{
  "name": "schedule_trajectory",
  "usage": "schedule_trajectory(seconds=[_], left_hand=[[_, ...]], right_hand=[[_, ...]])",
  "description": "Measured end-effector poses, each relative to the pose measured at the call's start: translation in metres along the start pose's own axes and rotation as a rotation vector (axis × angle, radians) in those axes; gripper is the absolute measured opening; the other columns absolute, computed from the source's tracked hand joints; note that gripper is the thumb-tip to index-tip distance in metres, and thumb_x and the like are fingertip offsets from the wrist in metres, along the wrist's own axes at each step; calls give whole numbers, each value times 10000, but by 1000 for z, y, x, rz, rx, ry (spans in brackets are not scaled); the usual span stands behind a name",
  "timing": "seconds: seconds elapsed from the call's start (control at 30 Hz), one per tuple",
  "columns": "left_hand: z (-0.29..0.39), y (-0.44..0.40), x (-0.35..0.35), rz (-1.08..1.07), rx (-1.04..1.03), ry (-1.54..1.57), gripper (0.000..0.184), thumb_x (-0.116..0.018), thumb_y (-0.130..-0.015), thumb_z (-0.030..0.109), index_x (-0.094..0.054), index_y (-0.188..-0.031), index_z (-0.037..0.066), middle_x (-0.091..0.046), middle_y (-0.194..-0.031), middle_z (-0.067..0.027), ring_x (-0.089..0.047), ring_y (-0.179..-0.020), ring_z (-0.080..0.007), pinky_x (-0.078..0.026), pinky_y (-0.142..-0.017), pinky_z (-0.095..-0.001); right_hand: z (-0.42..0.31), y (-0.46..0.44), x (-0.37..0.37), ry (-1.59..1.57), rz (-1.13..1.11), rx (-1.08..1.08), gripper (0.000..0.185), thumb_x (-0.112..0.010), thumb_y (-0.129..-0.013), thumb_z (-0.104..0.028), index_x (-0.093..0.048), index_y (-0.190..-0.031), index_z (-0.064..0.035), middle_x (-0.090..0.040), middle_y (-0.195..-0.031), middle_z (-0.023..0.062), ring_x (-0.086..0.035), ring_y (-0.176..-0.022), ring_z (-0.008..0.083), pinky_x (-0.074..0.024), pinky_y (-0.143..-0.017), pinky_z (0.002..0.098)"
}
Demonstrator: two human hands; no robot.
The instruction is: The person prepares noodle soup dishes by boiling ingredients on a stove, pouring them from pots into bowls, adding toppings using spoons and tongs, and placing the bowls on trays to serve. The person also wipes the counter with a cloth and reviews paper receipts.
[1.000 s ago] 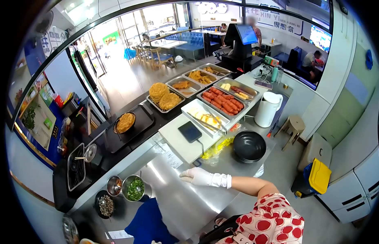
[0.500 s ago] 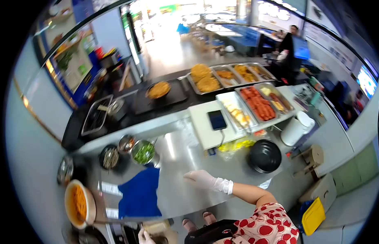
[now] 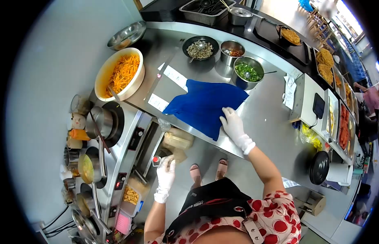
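Note:
My right hand [image 3: 234, 126], in a white glove, is at the right edge of a blue cloth [image 3: 212, 103] on the steel counter. Its thumb and fingers are apart; whether it presses the cloth I cannot tell. My left hand [image 3: 166, 177], also gloved, hangs beside the stove front with loosely bent fingers and nothing visible in it. Close to its fingertips is a small red-capped container [image 3: 156, 159]. Paper labels [image 3: 175, 78] lie partly beside the cloth. Behind it stand a pot of chopped greens [image 3: 247, 71] and a black bowl of chopped food [image 3: 200, 49].
A large tub of shredded orange food [image 3: 124, 75] stands at the left corner. Pots [image 3: 100, 122] with long handles sit on the stove, handles pointing toward me. On the right are a phone [image 3: 318, 105], food trays [image 3: 343, 126] and a black bowl [image 3: 319, 167].
The view has swung left and down, bringing the stove into sight. My right hand has gone from over the bare counter to the cloth's edge. More of my left hand shows.

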State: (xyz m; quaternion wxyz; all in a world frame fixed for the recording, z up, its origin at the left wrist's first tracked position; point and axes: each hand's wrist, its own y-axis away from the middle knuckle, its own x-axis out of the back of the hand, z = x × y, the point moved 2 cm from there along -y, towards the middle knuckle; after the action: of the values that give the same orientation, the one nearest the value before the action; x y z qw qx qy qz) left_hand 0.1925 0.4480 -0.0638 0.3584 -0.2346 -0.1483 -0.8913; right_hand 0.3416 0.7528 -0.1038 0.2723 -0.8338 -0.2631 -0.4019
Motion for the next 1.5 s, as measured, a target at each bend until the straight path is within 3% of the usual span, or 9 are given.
schedule_trajectory(seconds=[0.13,0.4,0.67,0.77,1.0,1.17,1.27,1.4,1.5], left_hand=[[-6,-53,-9,-40,-310,-186,253,-632,-839,106,-618,-1079,26,-623,-1047,-141,-597,-989,-332,-481,-866,-382],[-6,-129,-91,-249,-778,-551,440,-609,-830,233,-551,-1243,92,-491,-1315,-157,-434,-1230,-349,-358,-1004,-473],[31,-131,-132,-330,-733,-450,195,-685,-770,249,-668,-870,84,-586,-931,-81,-551,-876,-261,-399,-775,-405],[48,-152,-148,-111,-695,-335,198,-665,-793,189,-662,-946,64,-595,-941,-94,-566,-857,-284,-445,-744,-396],[82,-157,-178,-164,-648,-194,240,-639,-810,116,-633,-1036,34,-611,-1026,-120,-590,-916,-315,-485,-795,-394],[62,-142,-175,-175,-608,-293,247,-649,-805,135,-644,-1033,39,-594,-1050,-106,-574,-934,-303,-475,-806,-396],[52,-134,-171,-230,-587,-347,267,-660,-795,162,-646,-1033,42,-582,-1032,-100,-563,-935,-298,-465,-803,-402],[59,-122,-176,-285,-648,-413,251,-680,-760,163,-652,-985,55,-572,-938,-103,-563,-872,-301,-470,-753,-410],[52,-132,-200,-337,-662,-437,229,-664,-761,155,-649,-972,67,-572,-921,-93,-560,-852,-291,-471,-734,-402]], right_hand=[[19,-36,-16,277,151,-294,522,-624,-834,-176,-479,-1303,4,-492,-1288,202,-496,-1152,361,-447,-957,407],[45,-37,-36,313,-83,-268,149,-576,-763,-75,-632,-902,-76,-610,-942,125,-599,-928,316,-514,-786,417],[69,-35,-10,360,-24,-226,224,-668,-798,-223,-629,-912,-35,-619,-994,136,-599,-845,310,-497,-773,412],[91,-53,30,-761,279,-820,349,-569,-931,-338,-581,-987,6,-625,-871,103,-638,-719,224,-536,-666,321],[158,-130,47,-1299,307,-1142,414,-484,-953,-246,-448,-1106,138,-613,-851,294,-671,-687,380,-608,-584,403],[204,-143,61,-1282,406,-1086,532,-524,-950,-396,-484,-1011,131,-617,-832,175,-645,-657,305,-580,-601,381],[165,-89,38,-736,305,-740,293,-562,-936,-320,-577,-949,-27,-576,-780,58,-610,-683,172,-509,-603,298],[105,-28,-2,169,15,-71,148,-648,-789,-140,-604,-917,-80,-604,-920,112,-622,-759,268,-521,-682,378],[121,-40,-6,255,38,-110,62,-589,-740,-86,-618,-789,-109,-591,-865,73,-616,-784,247,-527,-663,364]])
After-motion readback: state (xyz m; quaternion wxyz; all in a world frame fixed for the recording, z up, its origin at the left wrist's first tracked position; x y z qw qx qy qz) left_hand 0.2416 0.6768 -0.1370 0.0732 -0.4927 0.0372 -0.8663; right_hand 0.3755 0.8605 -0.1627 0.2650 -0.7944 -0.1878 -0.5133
